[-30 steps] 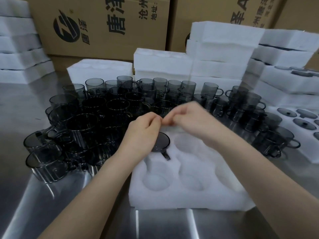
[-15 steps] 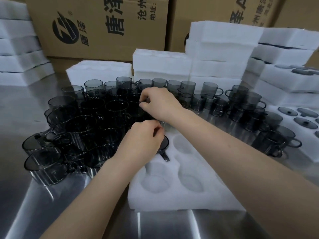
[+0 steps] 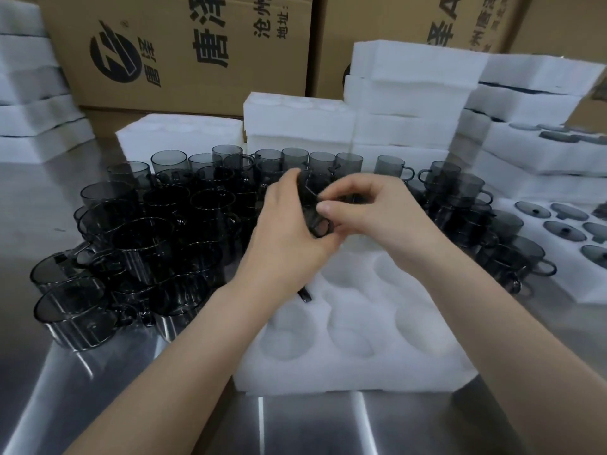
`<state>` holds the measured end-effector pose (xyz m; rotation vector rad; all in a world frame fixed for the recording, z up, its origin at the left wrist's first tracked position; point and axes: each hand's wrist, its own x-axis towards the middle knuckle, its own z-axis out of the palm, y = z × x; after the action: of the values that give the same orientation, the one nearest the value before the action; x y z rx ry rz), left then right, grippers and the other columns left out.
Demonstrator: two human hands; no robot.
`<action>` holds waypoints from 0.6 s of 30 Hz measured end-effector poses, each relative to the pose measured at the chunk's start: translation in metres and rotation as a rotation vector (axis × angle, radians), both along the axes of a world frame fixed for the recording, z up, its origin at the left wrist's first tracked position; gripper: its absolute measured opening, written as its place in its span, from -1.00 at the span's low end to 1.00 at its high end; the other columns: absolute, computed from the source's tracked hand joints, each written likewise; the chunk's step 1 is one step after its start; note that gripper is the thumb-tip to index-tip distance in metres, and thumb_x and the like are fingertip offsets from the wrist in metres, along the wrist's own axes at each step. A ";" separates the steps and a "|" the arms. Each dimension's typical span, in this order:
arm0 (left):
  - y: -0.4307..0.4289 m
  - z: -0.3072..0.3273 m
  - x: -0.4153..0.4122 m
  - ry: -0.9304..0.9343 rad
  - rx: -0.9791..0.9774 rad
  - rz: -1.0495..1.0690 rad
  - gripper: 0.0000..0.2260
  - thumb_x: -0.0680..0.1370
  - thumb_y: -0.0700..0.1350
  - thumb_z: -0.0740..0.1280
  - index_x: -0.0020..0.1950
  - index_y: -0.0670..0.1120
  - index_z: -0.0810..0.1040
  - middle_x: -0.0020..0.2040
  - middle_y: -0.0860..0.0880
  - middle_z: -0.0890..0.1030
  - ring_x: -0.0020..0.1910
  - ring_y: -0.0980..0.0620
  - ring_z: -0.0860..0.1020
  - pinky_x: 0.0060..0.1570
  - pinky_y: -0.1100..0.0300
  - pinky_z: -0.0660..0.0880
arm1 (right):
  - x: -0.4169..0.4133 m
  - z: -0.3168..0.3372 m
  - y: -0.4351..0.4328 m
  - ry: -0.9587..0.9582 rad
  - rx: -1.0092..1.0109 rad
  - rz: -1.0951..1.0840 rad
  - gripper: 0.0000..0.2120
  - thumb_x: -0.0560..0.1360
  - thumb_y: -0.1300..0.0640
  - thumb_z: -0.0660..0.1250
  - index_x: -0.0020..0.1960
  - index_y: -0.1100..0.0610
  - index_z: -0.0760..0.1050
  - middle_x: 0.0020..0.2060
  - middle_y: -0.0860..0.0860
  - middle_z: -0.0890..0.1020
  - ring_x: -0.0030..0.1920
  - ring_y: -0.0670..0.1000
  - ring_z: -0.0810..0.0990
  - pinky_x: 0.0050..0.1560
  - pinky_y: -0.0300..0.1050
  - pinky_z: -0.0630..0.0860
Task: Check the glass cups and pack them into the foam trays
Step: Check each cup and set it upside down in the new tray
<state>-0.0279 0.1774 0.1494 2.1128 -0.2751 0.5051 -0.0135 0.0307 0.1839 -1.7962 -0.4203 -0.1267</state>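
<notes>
1. We see a white foam tray [image 3: 361, 372] lying flat on a shiny metal table [image 3: 82, 389], its round pockets facing up.
2. Above the far edge of this tray both hands meet around one dark glass cup [image 3: 310, 192], which is lifted clear of the foam.
3. The left hand [image 3: 285, 238] wraps the cup from the left, its fingers curled round the glass wall.
4. The right hand [image 3: 377, 218] comes in from the right, with its thumb lying across the near side of the cup and its fingers bent behind it, so it is gripping the cup too.
5. The cup's ring handle [image 3: 321, 228] shows just below the right thumb, between the two hands.
6. In the tray's far left pocket we make out a dark handle tip [image 3: 304, 295] poking out from under the left wrist. The rest of that piece is hidden, so we cannot tell how it sits.
7. The other pockets that we can see hold only foam.
8. Left of the tray and touching its side stands a packed crowd of dark cups [image 3: 157, 231], and it runs on behind the tray's far edge.
9. More cups [image 3: 466, 205] stand to the right of the tray.
10. Further right lies a second tray [image 3: 574, 290] with dark round lids [image 3: 532, 210] set in its pockets.
11. Behind the tray, past the cups, white foam blocks [image 3: 410, 103] are stacked, with printed cardboard boxes [image 3: 197, 44] behind them.
</notes>
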 end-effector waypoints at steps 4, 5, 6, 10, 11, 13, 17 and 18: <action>-0.010 0.006 0.005 0.025 -0.009 -0.149 -0.27 0.38 -0.21 0.42 0.51 -0.01 0.24 0.31 0.05 0.30 0.13 0.47 0.34 0.08 0.60 0.22 | 0.002 -0.010 -0.019 0.112 0.193 0.068 -0.45 0.37 0.26 0.50 0.32 0.11 0.45 -0.12 0.16 0.56 -0.22 0.10 0.69 -0.18 -0.09 0.61; -0.010 0.006 0.007 0.030 0.010 -0.179 -0.27 0.39 -0.24 0.42 0.52 -0.02 0.23 0.31 0.04 0.29 0.08 0.49 0.32 0.05 0.68 0.16 | 0.003 -0.013 -0.021 0.111 0.203 0.065 -0.44 0.33 0.23 0.50 0.31 0.13 0.46 -0.13 0.15 0.56 -0.21 0.11 0.69 -0.18 -0.09 0.61; -0.010 0.006 0.009 0.037 0.029 -0.198 -0.27 0.40 -0.24 0.43 0.52 -0.02 0.23 0.32 0.02 0.30 0.10 0.42 0.33 0.05 0.70 0.14 | 0.003 -0.016 -0.021 0.106 0.197 0.051 -0.45 0.29 0.18 0.51 0.26 0.14 0.50 -0.12 0.14 0.57 -0.20 0.10 0.68 -0.17 -0.07 0.61; -0.009 -0.002 0.009 -0.009 0.018 -0.212 -0.33 0.42 -0.20 0.48 0.50 -0.05 0.33 0.25 0.00 0.47 0.25 0.14 0.42 0.14 0.57 0.24 | 0.003 -0.027 -0.019 0.081 0.107 -0.006 -0.51 0.19 0.05 0.54 0.05 0.14 0.48 0.03 0.14 0.59 -0.15 0.03 0.66 -0.22 0.01 0.64; -0.010 -0.003 0.008 -0.031 0.007 -0.218 -0.33 0.42 -0.20 0.50 0.49 -0.05 0.35 0.23 0.02 0.49 0.24 0.16 0.43 0.15 0.56 0.25 | 0.003 -0.027 -0.018 0.072 0.093 -0.015 -0.51 0.19 0.03 0.55 0.02 0.14 0.45 0.01 0.13 0.60 -0.19 0.01 0.66 -0.27 -0.04 0.63; -0.010 -0.005 0.007 -0.069 -0.005 -0.232 -0.32 0.39 -0.22 0.52 0.47 -0.07 0.37 0.22 0.05 0.51 0.23 0.18 0.45 0.18 0.55 0.27 | 0.004 -0.026 -0.014 0.042 0.056 -0.072 -0.54 0.24 0.00 0.57 -0.04 0.13 0.40 -0.10 0.11 0.60 -0.30 -0.05 0.64 -0.41 -0.15 0.55; -0.011 -0.004 0.004 -0.105 -0.031 -0.263 -0.37 0.35 -0.23 0.55 0.39 -0.06 0.47 0.35 0.06 0.51 0.31 0.21 0.44 0.31 0.37 0.33 | 0.007 -0.025 -0.010 0.015 0.091 -0.193 -0.65 0.39 -0.02 0.51 -0.16 0.14 0.38 -0.42 -0.04 0.57 -0.50 -0.06 0.56 -0.57 -0.18 0.44; -0.011 -0.004 0.004 -0.107 -0.046 -0.271 -0.38 0.34 -0.23 0.55 0.38 -0.05 0.48 0.34 0.08 0.51 0.31 0.23 0.44 0.32 0.32 0.35 | 0.007 -0.024 -0.011 0.028 0.125 -0.191 -0.65 0.41 -0.05 0.49 -0.18 0.14 0.39 -0.45 -0.06 0.56 -0.53 -0.03 0.55 -0.57 -0.17 0.42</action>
<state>-0.0243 0.1661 0.1457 1.9684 -0.5966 0.4587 -0.0061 0.0196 0.1597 -1.7100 -0.2150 -0.2555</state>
